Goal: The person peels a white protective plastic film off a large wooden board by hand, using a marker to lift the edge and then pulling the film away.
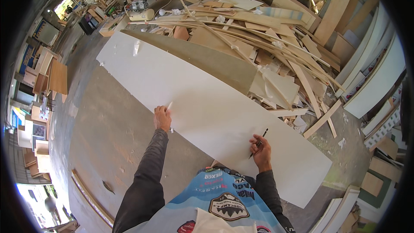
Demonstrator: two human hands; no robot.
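Across the person's front, head view: long white board (202,103), long axis running upper left to lower right, pile of wood scraps (215,39) beyond its far edge. Left hand (162,118) at the near long edge, fingers curled, pale sliver (170,105) by the fingertips; can't tell if gripped. Right hand (261,153) over the board, nearer its lower-right end, fingers closed round a dark pencil (265,133), slanted.
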